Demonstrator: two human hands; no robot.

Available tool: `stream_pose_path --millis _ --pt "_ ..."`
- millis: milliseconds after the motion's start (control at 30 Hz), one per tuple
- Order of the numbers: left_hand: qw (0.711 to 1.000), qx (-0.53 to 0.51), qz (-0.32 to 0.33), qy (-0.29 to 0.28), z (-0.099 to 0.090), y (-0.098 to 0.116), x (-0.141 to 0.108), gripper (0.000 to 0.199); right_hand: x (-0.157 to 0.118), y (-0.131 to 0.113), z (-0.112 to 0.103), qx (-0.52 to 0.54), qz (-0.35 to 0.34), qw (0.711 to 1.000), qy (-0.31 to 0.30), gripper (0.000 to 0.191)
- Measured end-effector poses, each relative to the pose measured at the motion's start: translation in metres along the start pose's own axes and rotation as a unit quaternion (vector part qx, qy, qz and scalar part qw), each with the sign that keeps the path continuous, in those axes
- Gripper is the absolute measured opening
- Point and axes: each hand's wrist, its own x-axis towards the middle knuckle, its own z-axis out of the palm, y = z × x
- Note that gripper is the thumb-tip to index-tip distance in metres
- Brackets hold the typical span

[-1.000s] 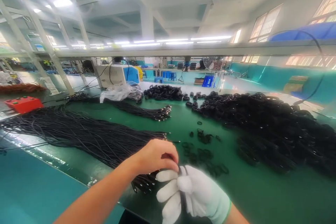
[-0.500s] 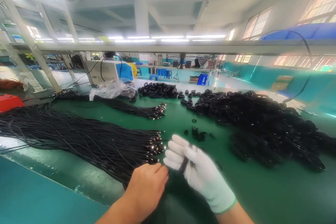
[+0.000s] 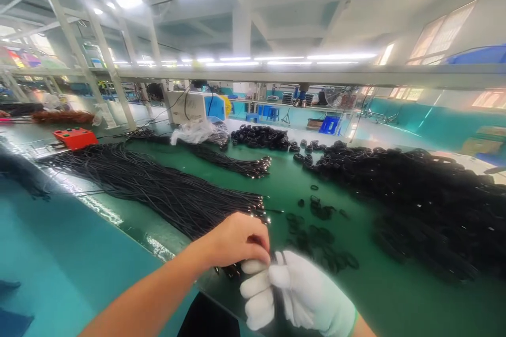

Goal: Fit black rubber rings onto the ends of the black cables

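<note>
My bare left hand point(image 3: 239, 239) is closed, its thumb and fingertips pinched together against the gloved fingers of my other hand. What lies in that pinch is hidden. My right hand point(image 3: 304, 289), in a white glove, is curled around a dark length of black cable point(image 3: 279, 303) that runs down through its palm. Behind my left wrist lies a long bundle of black cables point(image 3: 169, 184), its shiny metal ends close to my hands. Beyond the glove, small black rings point(image 3: 322, 242) are scattered on the green mat point(image 3: 284, 184).
A big heap of black coiled pieces point(image 3: 419, 189) covers the right side. Farther back lie a second cable bundle point(image 3: 233, 160), a clear plastic bag point(image 3: 193, 131) and a white-and-blue machine point(image 3: 193, 105). A red box point(image 3: 77, 137) stands left. The bench edge point(image 3: 130, 231) runs diagonally.
My left hand has moved up and over to meet the gloved hand, which has come lower. The view has swung left, bringing more of the red box and floor into sight.
</note>
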Motion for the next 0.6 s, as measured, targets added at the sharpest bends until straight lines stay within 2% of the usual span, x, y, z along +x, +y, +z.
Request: stream_pose_path --millis 67,133,233,333,467,600 --pt "0.992 -0.113 -0.047 -0.008 0.008 -0.01 0.003 0.012 0.003 0.003 0.001 0.035 0.011 0.999 -0.015 0.044" --pt "0.987 -0.145 -0.065 0.001 0.014 -0.019 0.005 0.018 0.005 0.003 0.002 0.064 -0.013 0.998 -0.011 0.042" --pt "0.996 -0.022 -0.072 0.037 0.015 -0.027 0.005 0.028 0.004 -0.008 0.002 0.077 -0.122 0.989 0.026 0.039" --pt "0.986 0.104 -0.098 0.085 0.013 -0.027 0.003 0.03 -0.001 -0.026 -0.003 0.082 -0.209 0.972 0.068 0.033" --pt "0.959 0.223 -0.137 0.109 0.032 -0.016 0.001 0.03 -0.009 -0.045 -0.014 0.062 -0.261 0.948 0.17 0.039" --pt "0.942 0.302 -0.107 0.101 0.058 0.005 -0.002 0.025 -0.012 -0.049 -0.022 0.039 -0.271 0.938 0.211 0.039"
